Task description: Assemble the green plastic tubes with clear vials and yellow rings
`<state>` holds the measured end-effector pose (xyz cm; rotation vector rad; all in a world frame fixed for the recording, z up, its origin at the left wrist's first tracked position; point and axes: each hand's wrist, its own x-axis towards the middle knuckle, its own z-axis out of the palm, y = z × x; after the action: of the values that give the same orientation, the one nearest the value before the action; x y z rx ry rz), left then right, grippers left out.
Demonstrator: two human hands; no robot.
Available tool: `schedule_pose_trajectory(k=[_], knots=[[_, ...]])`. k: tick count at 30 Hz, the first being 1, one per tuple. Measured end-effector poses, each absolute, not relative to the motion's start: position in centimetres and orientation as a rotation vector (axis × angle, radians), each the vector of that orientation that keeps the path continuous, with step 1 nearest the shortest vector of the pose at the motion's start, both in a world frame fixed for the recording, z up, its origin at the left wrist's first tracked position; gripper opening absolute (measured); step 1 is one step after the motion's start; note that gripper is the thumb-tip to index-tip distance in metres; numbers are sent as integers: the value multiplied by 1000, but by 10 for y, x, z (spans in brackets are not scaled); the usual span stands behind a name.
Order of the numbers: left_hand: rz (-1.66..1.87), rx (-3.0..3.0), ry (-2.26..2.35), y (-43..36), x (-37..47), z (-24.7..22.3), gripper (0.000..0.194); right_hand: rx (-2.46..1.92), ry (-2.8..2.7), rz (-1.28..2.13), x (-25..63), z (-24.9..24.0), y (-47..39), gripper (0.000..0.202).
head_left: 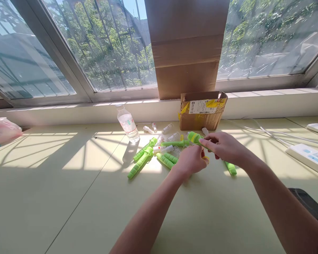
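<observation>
One green handle, just in front of the cardboard box, and I've got the right hand on it, fingers clamped! Left hand also before the box; whether its fingers are closed, I can't tell. Left of the box, a bottle holds clear liquid; the box's inside is hidden.

The handles are bright green; the pale green table is barred with shadow; the far box is brown (its tape yellow), the far-left bag pink.
</observation>
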<state>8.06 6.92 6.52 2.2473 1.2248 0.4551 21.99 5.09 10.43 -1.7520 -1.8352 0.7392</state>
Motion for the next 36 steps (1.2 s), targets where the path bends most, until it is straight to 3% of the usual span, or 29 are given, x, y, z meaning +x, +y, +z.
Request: schedule_pose_trajectory(k=[4, 11, 17, 23, 29, 36], knots=[[536, 1784, 1250, 80, 73, 66, 26, -1754, -1790, 618, 220, 105, 50, 42], [717, 1073, 1105, 100, 58, 66, 9, -1756, -1734, 630, 221, 105, 51, 43], [843, 816, 1124, 111, 44, 70, 29, -1774, -1728, 630, 222, 104, 51, 45], [828, 1233, 1442, 122, 11, 77, 33, -1776, -1748, 628, 221, 104, 49, 45], [518, 2000, 1704, 128, -14, 75, 35, -1767, -1756, 640, 222, 103, 50, 46], [145, 2332, 1824, 131, -13, 66, 7, -1770, -1774, 625, 222, 102, 51, 49]])
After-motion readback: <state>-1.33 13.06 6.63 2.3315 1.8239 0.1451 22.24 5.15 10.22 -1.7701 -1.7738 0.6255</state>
